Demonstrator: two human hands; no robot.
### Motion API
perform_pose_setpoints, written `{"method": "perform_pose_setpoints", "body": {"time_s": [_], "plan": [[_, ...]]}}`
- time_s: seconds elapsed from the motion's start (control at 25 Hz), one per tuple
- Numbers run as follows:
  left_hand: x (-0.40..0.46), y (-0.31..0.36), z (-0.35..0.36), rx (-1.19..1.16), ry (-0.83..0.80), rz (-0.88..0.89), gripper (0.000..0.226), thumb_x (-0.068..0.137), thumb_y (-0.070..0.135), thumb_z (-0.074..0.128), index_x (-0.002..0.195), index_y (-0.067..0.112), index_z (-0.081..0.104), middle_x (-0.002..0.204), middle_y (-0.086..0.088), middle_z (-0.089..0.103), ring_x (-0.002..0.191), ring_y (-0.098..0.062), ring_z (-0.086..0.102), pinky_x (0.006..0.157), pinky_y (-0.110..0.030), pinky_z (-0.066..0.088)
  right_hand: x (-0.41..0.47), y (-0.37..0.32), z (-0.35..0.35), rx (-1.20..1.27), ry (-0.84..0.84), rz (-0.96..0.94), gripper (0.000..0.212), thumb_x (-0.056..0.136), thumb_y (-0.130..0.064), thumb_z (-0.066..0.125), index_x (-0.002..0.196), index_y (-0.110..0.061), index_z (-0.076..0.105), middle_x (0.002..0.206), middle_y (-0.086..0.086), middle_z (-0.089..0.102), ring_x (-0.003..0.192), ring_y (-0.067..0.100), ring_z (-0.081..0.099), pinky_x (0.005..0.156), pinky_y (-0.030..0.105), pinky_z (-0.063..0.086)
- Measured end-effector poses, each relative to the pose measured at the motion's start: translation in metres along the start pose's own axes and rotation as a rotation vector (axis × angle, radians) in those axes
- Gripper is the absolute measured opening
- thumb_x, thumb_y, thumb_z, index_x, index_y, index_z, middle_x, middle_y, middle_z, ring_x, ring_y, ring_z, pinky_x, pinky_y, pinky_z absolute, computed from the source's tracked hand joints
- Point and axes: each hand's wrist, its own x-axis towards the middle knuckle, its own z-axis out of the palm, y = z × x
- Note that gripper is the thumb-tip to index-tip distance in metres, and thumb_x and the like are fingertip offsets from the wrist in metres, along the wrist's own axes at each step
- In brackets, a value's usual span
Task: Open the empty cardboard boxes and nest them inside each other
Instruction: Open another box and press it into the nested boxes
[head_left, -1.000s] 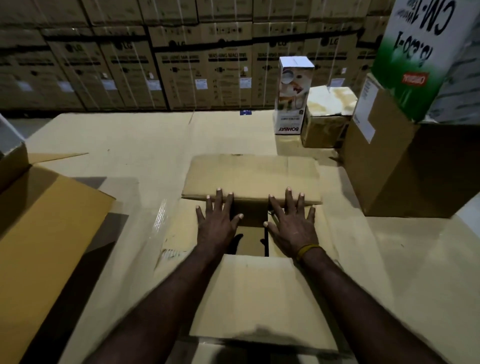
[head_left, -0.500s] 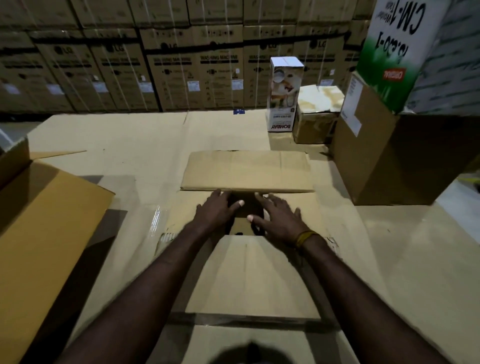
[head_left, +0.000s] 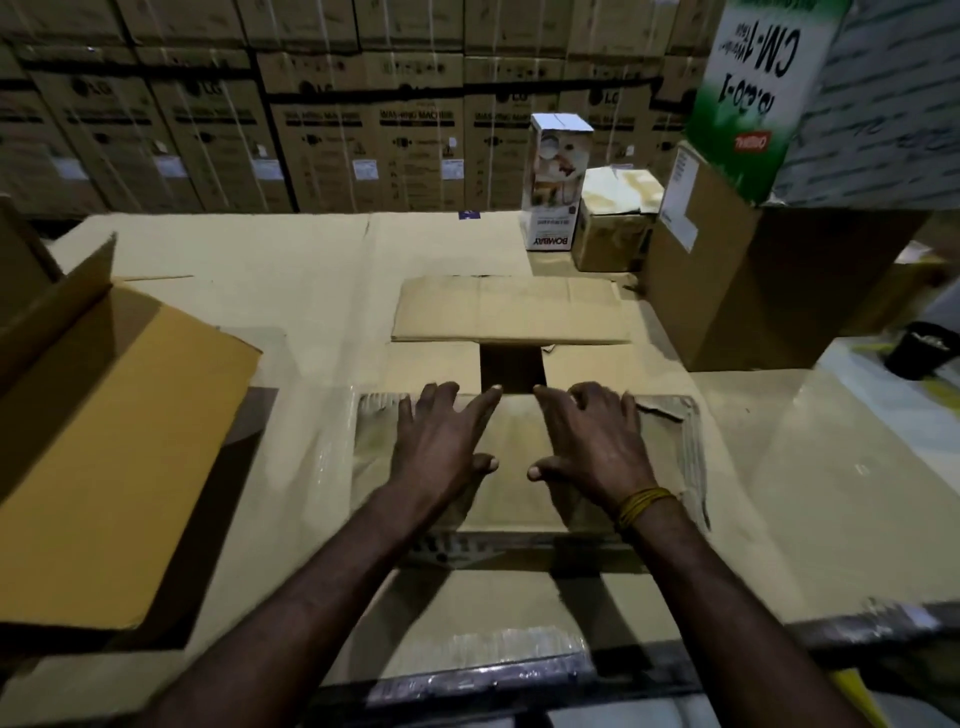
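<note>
A brown cardboard box (head_left: 670, 457) lies in front of me on a cardboard-covered surface, its top flaps partly folded. The far flap (head_left: 509, 309) lies flat and a dark gap (head_left: 511, 369) shows between the side flaps. My left hand (head_left: 441, 441) and my right hand (head_left: 592, 441) press flat, fingers spread, on the near flap (head_left: 511, 467), side by side. A larger open yellow-brown box (head_left: 104, 441) sits at the left with its flap raised.
A tall brown box (head_left: 727, 291) stands at the right with a green and white carton (head_left: 753, 93) on it. A white printed carton (head_left: 556, 182) and a small taped box (head_left: 613, 223) stand behind. Stacked cartons (head_left: 363, 130) wall the back.
Both hands pulled back from the far flap's edge toward me and now press the near flap, which has come down over most of the opening. The view shifted slightly.
</note>
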Motion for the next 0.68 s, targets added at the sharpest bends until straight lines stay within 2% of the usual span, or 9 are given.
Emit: {"method": "perform_pose_setpoints", "body": {"time_s": [0.08,0.16,0.24,0.32,0.36,0.44,0.56,0.6,0.68], "plan": [[-0.02,0.006,-0.003,-0.019,0.145,0.006,0.086,0.082,0.05,0.07,0.152,0.043,0.02,0.148,-0.009,0.033,0.14,-0.028,0.026,0.117,-0.051,0.016,-0.021,-0.006,-0.001,0.016,0.171,0.009,0.096,0.067,-0.059,0.078,0.147,-0.036,0.03,0.137,0.008,0.039,0.131,0.029,0.033,0.117,0.054,0.014],[-0.042,0.008,-0.003,-0.01,0.29,0.021,0.086,0.079,0.046,0.076,0.15,0.042,0.028,0.14,-0.009,0.041,0.133,-0.029,0.036,0.116,-0.052,0.017,-0.044,-0.012,0.002,0.033,0.398,0.003,0.089,0.066,-0.049,0.083,0.142,-0.032,0.04,0.128,0.011,0.045,0.125,0.032,0.04,0.115,0.057,0.019],[-0.062,0.006,-0.007,-0.035,0.428,0.066,0.079,0.075,0.036,0.08,0.144,0.039,0.042,0.127,-0.009,0.053,0.12,-0.031,0.048,0.112,-0.05,0.025,-0.064,-0.019,0.005,0.053,0.57,0.028,0.078,0.069,-0.04,0.084,0.136,-0.03,0.046,0.121,0.013,0.049,0.12,0.035,0.045,0.114,0.06,0.022],[-0.081,0.003,-0.02,-0.086,0.48,0.1,0.059,0.079,0.029,0.077,0.134,0.035,0.056,0.114,-0.004,0.062,0.105,-0.027,0.056,0.098,-0.044,0.039,-0.082,-0.025,0.006,0.058,0.671,0.057,0.064,0.074,-0.037,0.081,0.131,-0.029,0.052,0.116,0.012,0.053,0.116,0.035,0.049,0.112,0.061,0.024],[-0.09,0.002,-0.03,-0.117,0.467,0.105,0.048,0.082,0.028,0.074,0.127,0.035,0.061,0.109,0.001,0.066,0.099,-0.024,0.059,0.089,-0.039,0.042,-0.09,-0.027,0.005,0.057,0.711,0.069,0.057,0.077,-0.037,0.079,0.128,-0.029,0.056,0.114,0.011,0.055,0.114,0.034,0.05,0.112,0.06,0.024],[-0.106,0.001,-0.05,-0.145,0.371,0.075,0.032,0.087,0.03,0.066,0.118,0.039,0.065,0.105,0.01,0.07,0.093,-0.018,0.063,0.074,-0.03,0.04,-0.108,-0.031,0.004,0.06,0.765,0.077,0.043,0.08,-0.036,0.077,0.12,-0.028,0.063,0.109,0.007,0.058,0.11,0.032,0.053,0.112,0.057,0.026],[-0.125,0.003,-0.059,-0.131,0.197,0.031,0.032,0.092,0.037,0.056,0.122,0.047,0.062,0.108,0.016,0.07,0.095,-0.009,0.064,0.055,-0.021,0.026,-0.134,-0.037,0.006,0.111,0.787,0.033,0.029,0.078,-0.022,0.076,0.108,-0.024,0.071,0.102,0.002,0.065,0.101,0.028,0.058,0.108,0.051,0.033],[-0.132,0.004,-0.058,-0.141,0.144,0.031,0.033,0.093,0.038,0.056,0.123,0.05,0.061,0.111,0.017,0.07,0.097,-0.008,0.064,0.054,-0.02,0.025,-0.143,-0.04,0.009,0.116,0.792,0.015,0.026,0.078,-0.019,0.074,0.104,-0.024,0.073,0.099,0.001,0.067,0.097,0.027,0.06,0.104,0.048,0.035],[-0.146,0.002,-0.049,-0.149,0.091,0.052,0.038,0.092,0.04,0.058,0.127,0.055,0.056,0.121,0.02,0.067,0.106,-0.009,0.062,0.064,-0.021,0.034,-0.163,-0.043,0.018,0.088,0.796,-0.006,0.026,0.077,-0.014,0.07,0.1,-0.026,0.074,0.097,-0.003,0.071,0.091,0.027,0.063,0.094,0.043,0.038]]}}
